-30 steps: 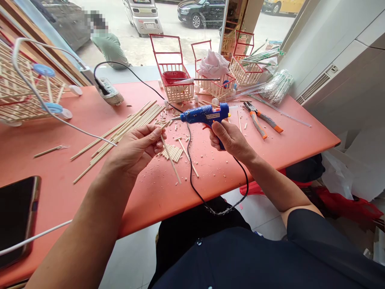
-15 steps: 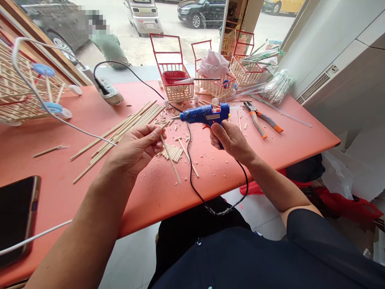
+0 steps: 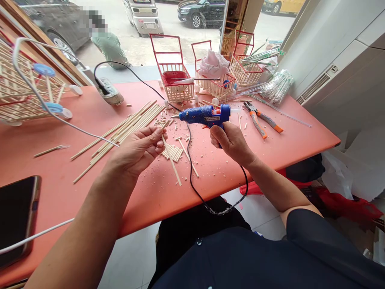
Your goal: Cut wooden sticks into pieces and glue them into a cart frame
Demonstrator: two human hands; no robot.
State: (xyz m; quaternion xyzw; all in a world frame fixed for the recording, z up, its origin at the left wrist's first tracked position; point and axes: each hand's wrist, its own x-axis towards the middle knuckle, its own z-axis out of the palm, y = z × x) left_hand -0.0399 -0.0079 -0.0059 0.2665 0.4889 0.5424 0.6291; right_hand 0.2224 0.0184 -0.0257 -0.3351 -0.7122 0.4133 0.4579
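Note:
My left hand (image 3: 136, 150) pinches a thin wooden stick (image 3: 172, 161) that slants down towards the table's near edge. My right hand (image 3: 231, 140) is wrapped round the grip of a blue hot glue gun (image 3: 206, 114), whose nozzle points left, a short way from the stick's upper end. The gun's black cord (image 3: 192, 176) loops off the table's front edge. A small stack of short cut sticks (image 3: 173, 152) lies on the orange table (image 3: 150, 192) just beyond my left hand.
Long wooden sticks (image 3: 120, 130) lie left of centre. Orange-handled pliers (image 3: 258, 120) sit to the right. Small red-and-wood carts (image 3: 176, 80) and bagged sticks (image 3: 275, 86) stand at the back, a power strip (image 3: 110, 92) back left, a phone (image 3: 15, 218) near left.
The glue gun has shifted slightly to the right and a little down in my right hand. My left hand and its stick have barely moved.

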